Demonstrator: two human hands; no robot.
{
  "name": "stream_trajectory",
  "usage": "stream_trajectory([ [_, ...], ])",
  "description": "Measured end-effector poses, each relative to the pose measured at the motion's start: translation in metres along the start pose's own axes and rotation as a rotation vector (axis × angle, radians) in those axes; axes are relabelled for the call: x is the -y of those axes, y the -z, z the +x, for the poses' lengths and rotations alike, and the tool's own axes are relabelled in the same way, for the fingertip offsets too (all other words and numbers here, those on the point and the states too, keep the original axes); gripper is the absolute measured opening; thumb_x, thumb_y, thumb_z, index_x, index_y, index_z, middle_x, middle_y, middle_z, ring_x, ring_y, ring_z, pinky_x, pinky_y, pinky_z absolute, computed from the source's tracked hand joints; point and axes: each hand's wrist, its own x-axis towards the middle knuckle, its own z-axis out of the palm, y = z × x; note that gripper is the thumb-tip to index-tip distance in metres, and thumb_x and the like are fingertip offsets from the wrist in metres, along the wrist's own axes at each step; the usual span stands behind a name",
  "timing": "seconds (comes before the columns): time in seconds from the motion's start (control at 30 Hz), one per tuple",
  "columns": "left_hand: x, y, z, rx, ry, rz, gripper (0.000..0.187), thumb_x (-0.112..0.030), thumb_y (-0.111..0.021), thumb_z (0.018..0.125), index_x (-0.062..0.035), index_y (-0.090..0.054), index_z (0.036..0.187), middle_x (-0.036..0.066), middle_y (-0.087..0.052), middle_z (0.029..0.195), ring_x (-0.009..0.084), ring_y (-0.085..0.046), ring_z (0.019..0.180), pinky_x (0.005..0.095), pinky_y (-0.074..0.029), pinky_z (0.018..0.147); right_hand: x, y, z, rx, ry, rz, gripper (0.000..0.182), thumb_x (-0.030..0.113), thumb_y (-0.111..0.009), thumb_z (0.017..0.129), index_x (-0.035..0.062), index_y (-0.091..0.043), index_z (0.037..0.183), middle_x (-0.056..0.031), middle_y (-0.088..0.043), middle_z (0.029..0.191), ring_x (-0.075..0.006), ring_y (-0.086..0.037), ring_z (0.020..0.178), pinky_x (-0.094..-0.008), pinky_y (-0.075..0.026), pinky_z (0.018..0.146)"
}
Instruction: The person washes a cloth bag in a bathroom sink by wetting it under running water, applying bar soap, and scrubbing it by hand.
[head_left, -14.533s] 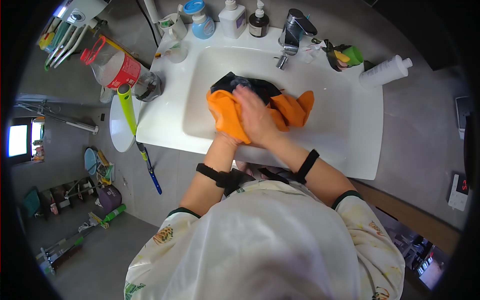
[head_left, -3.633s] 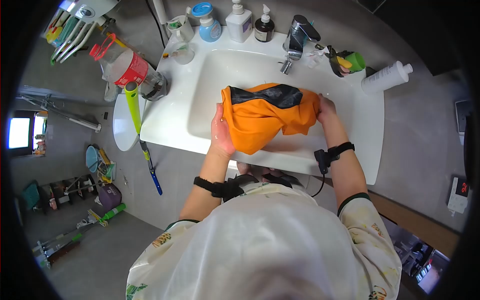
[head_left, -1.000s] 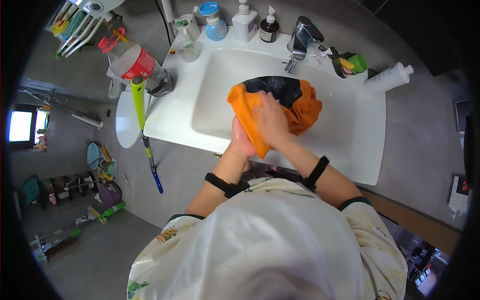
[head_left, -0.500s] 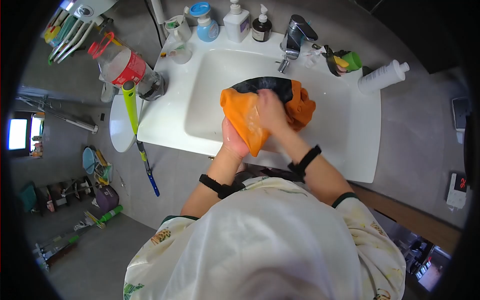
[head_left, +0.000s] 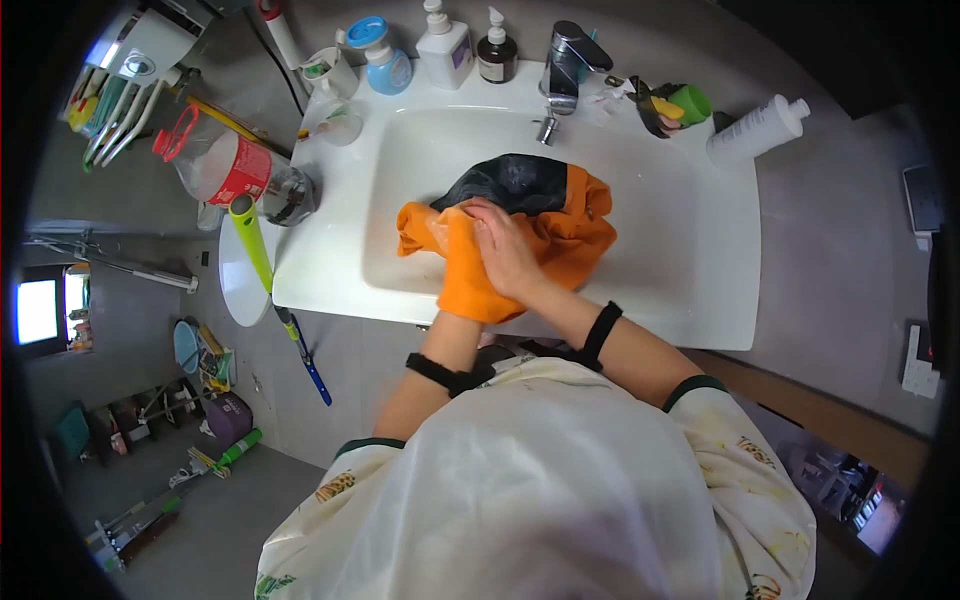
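An orange and black garment (head_left: 560,235), wet and bunched up, lies in the white sink (head_left: 660,270). Orange cloth drapes over my left hand and covers its fingers; only my left wrist (head_left: 452,338) shows below the cloth. Across that covered hand, my right hand (head_left: 503,250) presses and grips the orange cloth, its fingers close together over the top. Pale suds show on the fabric near the right fingertips. The black part of the garment spreads behind both hands, toward the faucet (head_left: 572,65).
Along the back rim stand a blue foam bottle (head_left: 385,65), a white pump bottle (head_left: 445,50) and a dark pump bottle (head_left: 496,55). A white bottle (head_left: 755,130) is at the right corner. Left are a large plastic bottle (head_left: 225,170) and a green-handled tool (head_left: 252,245).
The orange cloth now covers my left hand, whose palm showed before. My right hand has moved left and down onto it. More of the black part lies spread in the sink.
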Motion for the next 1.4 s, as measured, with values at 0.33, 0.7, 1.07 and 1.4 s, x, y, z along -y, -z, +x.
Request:
stream_trajectory([
  [0.33, -0.024, 0.020, 0.027, 0.292, -0.231, 0.372, 0.037, -0.028, -0.065, 0.072, -0.0055, -0.061, 0.101, 0.015, -0.061, 0.102, 0.0361, -0.054, 0.099, 0.0421, -0.041, 0.089, -0.010, 0.018, 0.001, -0.206, -0.352, -0.055, 0.032, 0.017, -0.044, 0.093, -0.0019, -0.057, 0.116, -0.0247, -0.062, 0.106, -0.0365, -0.060, 0.100, -0.0413, -0.045, 0.091],
  [0.7, -0.009, 0.016, 0.018, 0.205, -0.187, 0.537, 0.029, -0.027, -0.060, 0.078, -0.0078, -0.062, 0.099, 0.013, -0.061, 0.103, 0.0286, -0.056, 0.101, 0.0383, -0.044, 0.087, 0.035, 0.044, 0.023, -0.001, -0.220, 0.212, 0.031, 0.012, -0.054, 0.092, 0.0013, -0.055, 0.121, -0.0173, -0.060, 0.119, -0.0339, -0.057, 0.110, -0.0439, -0.046, 0.095],
  [1.07, -0.001, 0.002, 0.010, 0.050, -0.197, 0.404, 0.032, -0.027, -0.057, 0.080, -0.0068, -0.057, 0.106, 0.013, -0.059, 0.108, 0.0295, -0.055, 0.103, 0.0400, -0.042, 0.088, 0.066, 0.030, 0.023, 0.152, 0.254, -0.160, 0.033, 0.015, -0.051, 0.088, -0.0069, -0.054, 0.112, -0.0239, -0.054, 0.120, -0.0378, -0.046, 0.121, -0.0462, -0.033, 0.103],
  [1.4, 0.026, -0.009, -0.007, -0.253, -0.259, 0.499, 0.024, -0.024, -0.062, 0.073, -0.0077, -0.061, 0.091, 0.009, -0.064, 0.090, 0.0305, -0.058, 0.084, 0.0436, -0.042, 0.074, 0.031, 0.012, 0.024, 0.131, 0.151, -0.105, 0.023, 0.011, -0.050, 0.086, 0.0023, -0.063, 0.104, -0.0189, -0.060, 0.114, -0.0348, -0.052, 0.116, -0.0440, -0.037, 0.102],
])
